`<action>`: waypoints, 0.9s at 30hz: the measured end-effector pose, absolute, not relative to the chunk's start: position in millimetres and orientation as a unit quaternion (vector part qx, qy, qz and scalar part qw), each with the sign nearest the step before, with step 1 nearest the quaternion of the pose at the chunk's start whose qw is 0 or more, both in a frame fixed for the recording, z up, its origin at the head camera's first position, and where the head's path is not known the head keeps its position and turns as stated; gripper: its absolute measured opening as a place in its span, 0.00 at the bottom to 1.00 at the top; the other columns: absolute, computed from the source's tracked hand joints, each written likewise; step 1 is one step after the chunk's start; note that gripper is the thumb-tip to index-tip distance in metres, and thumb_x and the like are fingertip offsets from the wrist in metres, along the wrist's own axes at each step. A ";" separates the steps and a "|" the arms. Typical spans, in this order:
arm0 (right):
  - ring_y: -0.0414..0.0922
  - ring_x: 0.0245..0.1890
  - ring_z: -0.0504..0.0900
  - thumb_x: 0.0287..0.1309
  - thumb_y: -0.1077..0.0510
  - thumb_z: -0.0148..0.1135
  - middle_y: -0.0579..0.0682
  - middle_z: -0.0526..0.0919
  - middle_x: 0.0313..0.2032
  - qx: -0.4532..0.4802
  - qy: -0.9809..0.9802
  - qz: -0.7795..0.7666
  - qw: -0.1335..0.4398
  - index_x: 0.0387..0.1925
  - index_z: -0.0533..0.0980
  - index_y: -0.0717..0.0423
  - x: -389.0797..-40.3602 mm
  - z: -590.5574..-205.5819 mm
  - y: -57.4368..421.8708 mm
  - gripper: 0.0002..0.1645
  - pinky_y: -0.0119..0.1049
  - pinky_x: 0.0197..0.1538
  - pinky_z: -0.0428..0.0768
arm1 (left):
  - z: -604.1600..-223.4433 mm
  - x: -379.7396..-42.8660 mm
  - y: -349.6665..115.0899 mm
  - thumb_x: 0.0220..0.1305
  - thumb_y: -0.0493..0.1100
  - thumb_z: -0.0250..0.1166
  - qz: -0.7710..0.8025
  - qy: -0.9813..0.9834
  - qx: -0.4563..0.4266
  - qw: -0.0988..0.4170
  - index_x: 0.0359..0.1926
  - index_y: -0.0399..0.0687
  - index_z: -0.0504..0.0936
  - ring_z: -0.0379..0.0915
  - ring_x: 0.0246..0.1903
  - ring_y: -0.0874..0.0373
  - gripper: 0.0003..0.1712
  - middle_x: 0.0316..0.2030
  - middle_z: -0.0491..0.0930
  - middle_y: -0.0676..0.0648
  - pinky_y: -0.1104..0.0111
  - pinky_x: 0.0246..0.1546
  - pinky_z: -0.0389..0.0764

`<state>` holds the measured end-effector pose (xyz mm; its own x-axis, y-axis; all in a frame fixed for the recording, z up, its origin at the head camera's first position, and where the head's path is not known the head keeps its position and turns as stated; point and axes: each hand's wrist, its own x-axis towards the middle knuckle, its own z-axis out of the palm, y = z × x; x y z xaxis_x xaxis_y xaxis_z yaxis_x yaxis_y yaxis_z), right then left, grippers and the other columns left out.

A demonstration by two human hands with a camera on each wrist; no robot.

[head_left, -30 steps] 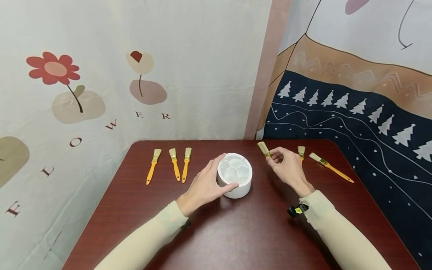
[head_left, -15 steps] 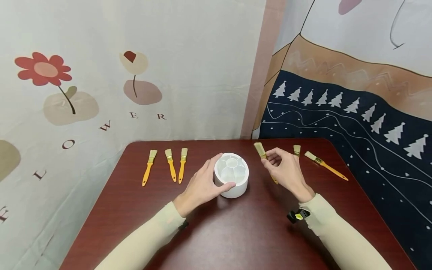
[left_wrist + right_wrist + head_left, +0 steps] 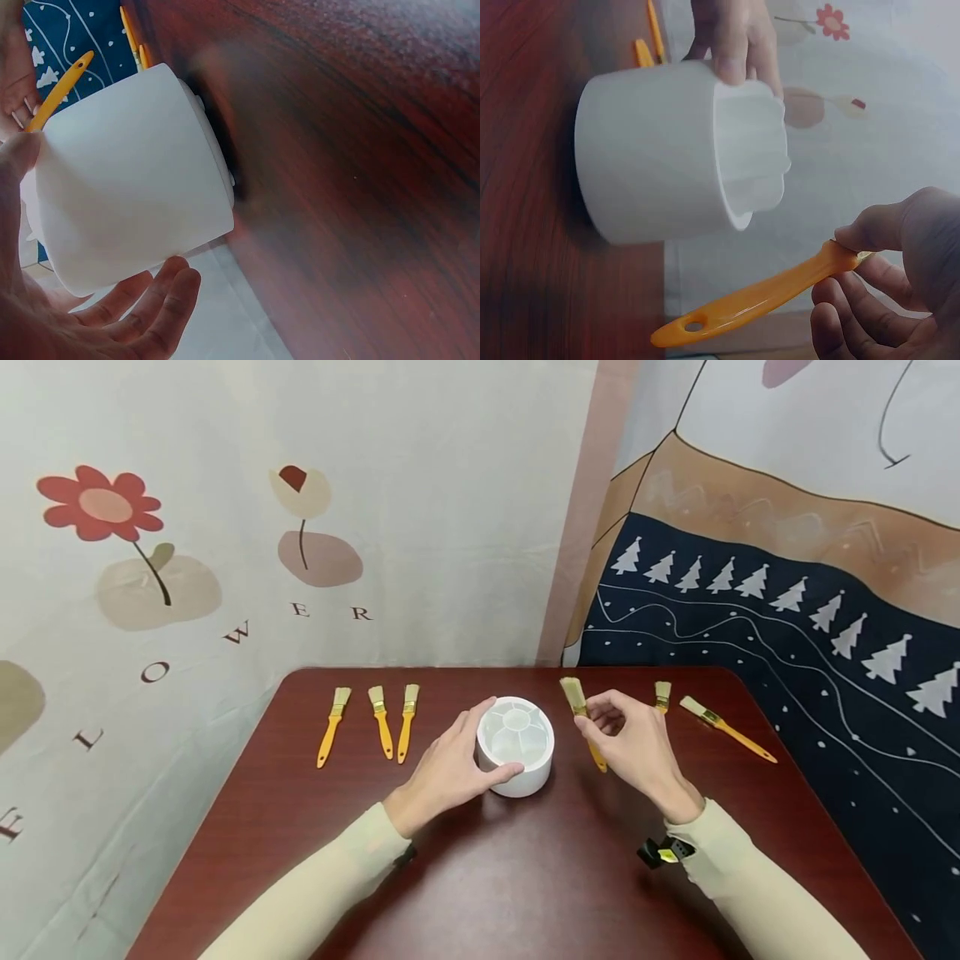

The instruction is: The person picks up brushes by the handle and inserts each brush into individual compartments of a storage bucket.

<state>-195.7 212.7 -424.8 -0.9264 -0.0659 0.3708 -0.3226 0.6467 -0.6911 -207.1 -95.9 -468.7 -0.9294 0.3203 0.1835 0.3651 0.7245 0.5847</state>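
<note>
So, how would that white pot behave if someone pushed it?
The white pot would probably slide rather than tip, being squat and wide. It seems stiff, with no dent showing where the left hand holds it. Its smooth outside might be a little slippery.

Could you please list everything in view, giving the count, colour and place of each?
Table: 1, dark reddish brown, centre
Round holder: 1, white, divided inside, mid-table
Held brush: 1, yellow handle, pale bristles, right of the holder
Left brushes: 3, same colours, on the table's left
Right brushes: 2, same colours, on the table's right, one partly hidden
Flower backdrop: 1, off-white, behind and left
Tree backdrop: 1, navy, tan and white, right
Wrist devices: 2, black, at the wrists
Sleeves: 2, cream, foreground
Left hand: 1, bare, gripping the holder
Right hand: 1, bare, pinching the held brush
</note>
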 end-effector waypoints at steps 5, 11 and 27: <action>0.44 0.38 0.89 0.71 0.56 0.84 0.51 0.94 0.41 0.124 -0.886 0.412 0.170 0.52 0.90 0.52 -187.8 -422.4 206.2 0.12 0.25 0.44 0.86 | -467.3 -206.2 -94.1 0.65 0.76 0.81 -0.324 -0.927 -0.189 0.026 0.94 0.68 0.57 0.85 0.70 0.44 0.67 0.78 0.78 0.46 0.44 0.69 0.88; 0.41 0.36 0.88 0.70 0.57 0.86 0.47 0.94 0.39 0.146 -0.880 0.411 0.189 0.51 0.91 0.50 -182.0 -415.7 198.3 0.12 0.26 0.42 0.87 | -465.6 -205.0 -93.8 0.64 0.75 0.82 -0.323 -0.927 -0.190 0.025 0.94 0.68 0.58 0.85 0.71 0.45 0.67 0.79 0.78 0.46 0.44 0.69 0.89; 0.38 0.37 0.89 0.69 0.58 0.86 0.41 0.95 0.41 0.205 -0.852 0.439 0.198 0.52 0.90 0.46 -176.9 -399.1 176.0 0.14 0.29 0.42 0.89 | -463.7 -206.4 -97.4 0.65 0.74 0.82 -0.323 -0.923 -0.206 0.026 0.94 0.67 0.57 0.85 0.70 0.45 0.67 0.80 0.78 0.45 0.44 0.69 0.89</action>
<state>-176.9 176.0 -399.1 -0.8379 -0.1748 0.5171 -0.5226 0.5302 -0.6677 -206.4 -97.4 -463.7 -0.9139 0.3635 0.1809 0.3970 0.7063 0.5861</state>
